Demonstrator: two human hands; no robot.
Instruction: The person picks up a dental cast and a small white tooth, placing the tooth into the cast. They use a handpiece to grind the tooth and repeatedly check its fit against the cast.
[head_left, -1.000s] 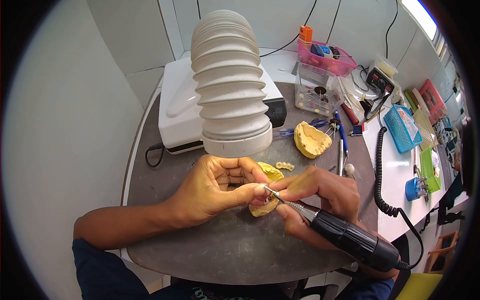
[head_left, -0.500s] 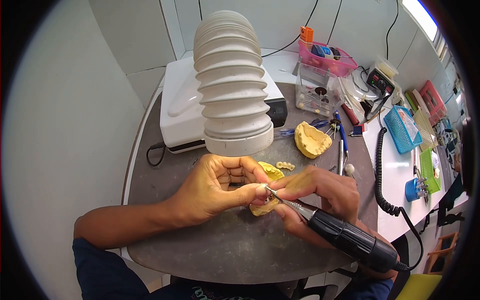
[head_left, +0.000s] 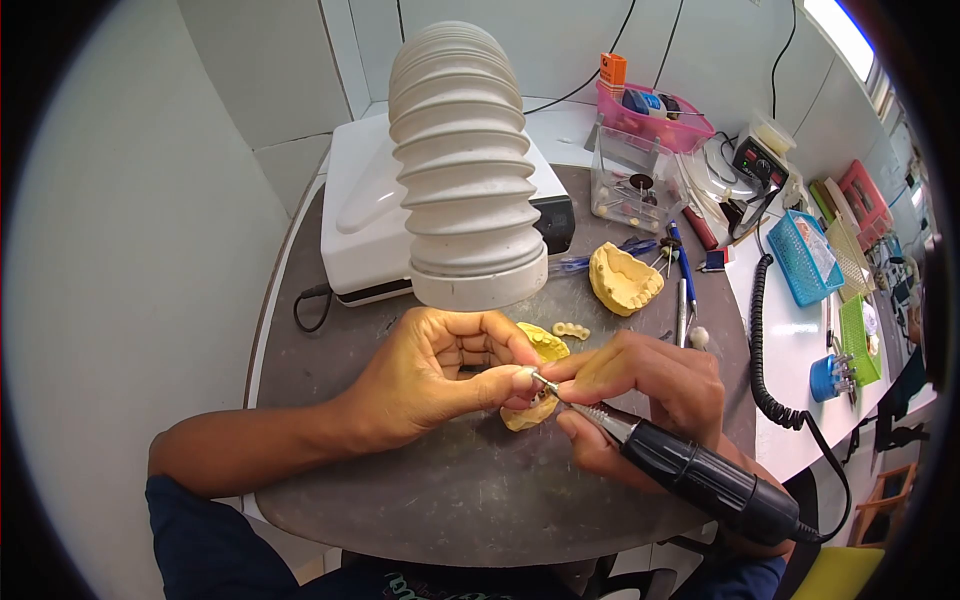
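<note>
While the right hand [head_left: 655, 390] grips a black handpiece [head_left: 695, 472] lower right, I see the left hand [head_left: 425, 375] pinching a small, mostly hidden piece [head_left: 530, 373] mid-frame.

Navy shirt [head_left: 520, 588], short-sleeved and printed

Below the near edge of the grey bench top [head_left: 480, 520], we are seeing the shirt's dark front, where a small print [head_left: 400, 583] is showing pale, partly greenish marks, too cropped for us to read. Off the bench top's near left side, we are making out the left sleeve [head_left: 215, 540], softly creased, its hem stopping at the bare left forearm [head_left: 270, 455]. Off its near right side, we are glimpsing the right sleeve [head_left: 735, 582], also navy, mostly hidden.
</note>
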